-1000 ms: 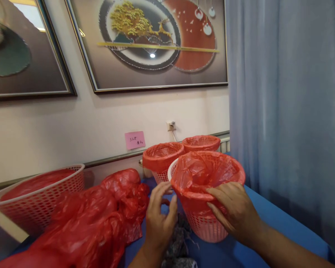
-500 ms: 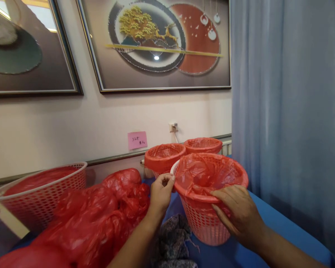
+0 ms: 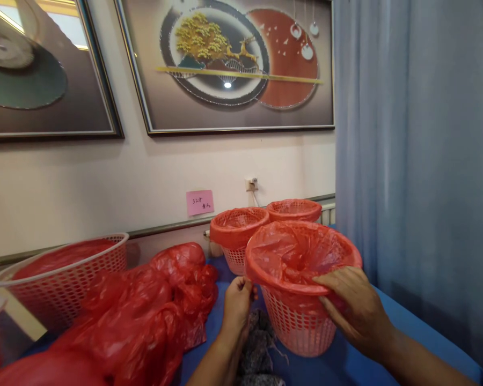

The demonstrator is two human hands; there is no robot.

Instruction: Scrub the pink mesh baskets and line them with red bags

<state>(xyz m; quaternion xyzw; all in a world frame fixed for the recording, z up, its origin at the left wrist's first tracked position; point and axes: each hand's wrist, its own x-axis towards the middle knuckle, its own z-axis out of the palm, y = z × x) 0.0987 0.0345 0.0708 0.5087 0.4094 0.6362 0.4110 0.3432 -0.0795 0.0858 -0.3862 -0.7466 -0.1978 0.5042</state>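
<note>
A white mesh basket (image 3: 300, 321) stands in front of me on the blue-covered table. A red plastic bag (image 3: 298, 257) lines it, its edge folded over the whole rim. My right hand (image 3: 356, 305) clasps the near right rim, thumb outside and fingers over the top, with the bag between. At the left side, just below the rim, my left hand (image 3: 239, 300) has its fingers pinched together at the bag's lower edge. Most of what those fingers hold is hidden. Below it lies a grey knitted cloth (image 3: 260, 343).
Two more lined baskets, one nearer (image 3: 239, 228) and one farther (image 3: 293, 209), stand behind. A heap of red plastic bags (image 3: 137, 311) spreads to the left, beside a large white basket (image 3: 84, 268). A blue curtain (image 3: 418, 161) hangs at the right.
My left hand has moved down from the rim, and the bag now covers the white rim that showed at the left. My right hand keeps its hold on the rim.
</note>
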